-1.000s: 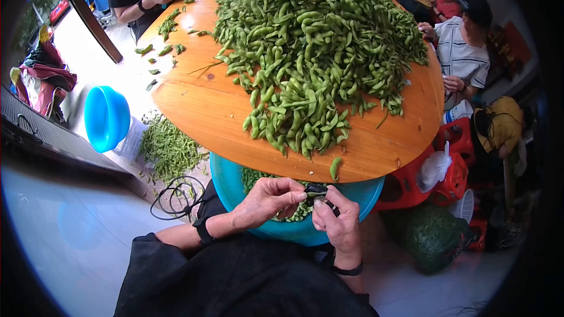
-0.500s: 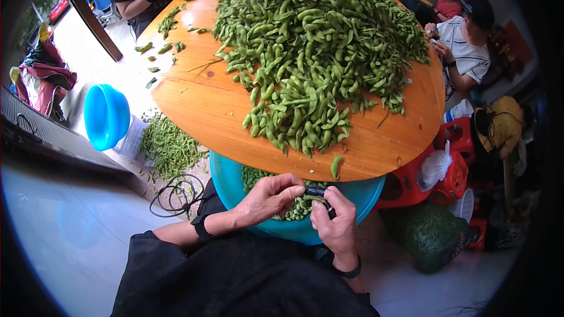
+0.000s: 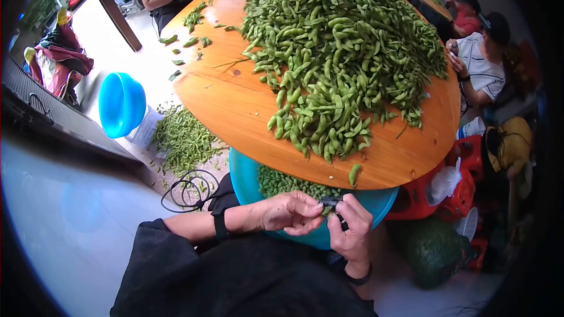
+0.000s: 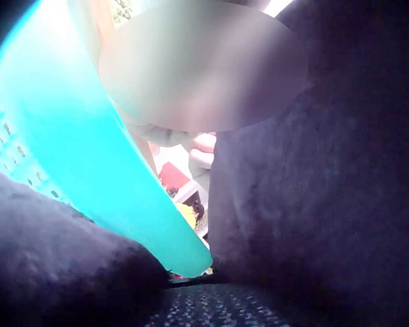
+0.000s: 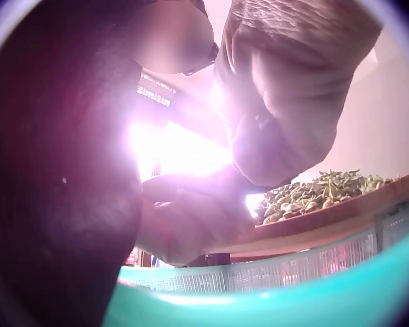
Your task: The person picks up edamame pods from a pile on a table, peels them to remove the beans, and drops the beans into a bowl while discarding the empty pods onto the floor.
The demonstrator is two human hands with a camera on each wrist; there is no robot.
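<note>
Above a teal basin (image 3: 241,179) my two hands meet, fingertip to fingertip. My left hand (image 3: 288,211) pinches one end of a green pod (image 3: 326,211), its palm turned partly up. In my right hand (image 3: 351,229) is a small black tool (image 3: 331,201), gripped between thumb and curled fingers right at the pod. Shelled green beans (image 3: 285,182) lie in the basin. The right wrist view shows my right hand (image 5: 286,95) close up, with my left hand (image 5: 191,228) beyond it in glare. The basin wall (image 4: 88,136) fills much of the left wrist view.
A wooden table (image 3: 235,105) overhangs the basin, bearing a big heap of soybean pods (image 3: 346,53) and one loose pod (image 3: 355,174) near its edge. Empty pods (image 3: 185,138) litter the floor beside a blue tub (image 3: 120,105). Red stools (image 3: 455,185) stand right. Other people sit around the table.
The head view has shifted, so the table and basin appear farther right. My left hand has turned to show more palm, and the pod now sits between both hands' fingertips.
</note>
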